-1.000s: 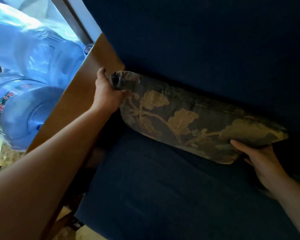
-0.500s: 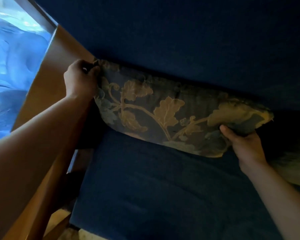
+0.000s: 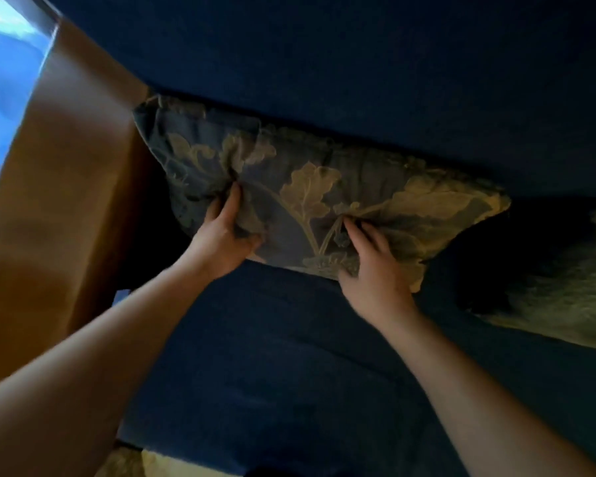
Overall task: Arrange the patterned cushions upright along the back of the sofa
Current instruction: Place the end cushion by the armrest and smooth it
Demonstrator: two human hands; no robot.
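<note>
**Both hands on the face of the leaf-patterned cushion**

The leaf-patterned cushion (image 3: 310, 187) stood on its lower edge on the blue sofa seat (image 3: 289, 373), leaning back against the blue sofa backrest (image 3: 324, 56). Its long axis ran across the sofa, from the brown wooden armrest (image 3: 66, 173) at my left toward the open middle of the seat, and in the tilted view it sloped downward to the right. Its upper left corner touched the armrest; its right corner pointed toward a second patterned cushion (image 3: 565, 297), which lay near it at the right edge, a dark gap between them.

My left hand (image 3: 221, 242) was pressed into the lower left part of the cushion's face, its fingers (image 3: 233, 204) clenched on a fold of the fabric. My right hand (image 3: 372, 266) lay on the lower middle of the face, fingers bunching the cloth near the bottom edge.

Half a second earlier I had held the cushion by its ends, left hand at the top left corner beside the armrest, right hand under the right end. Since then both hands had moved inward onto the front face, and the cushion sat closer against the backrest.
</note>
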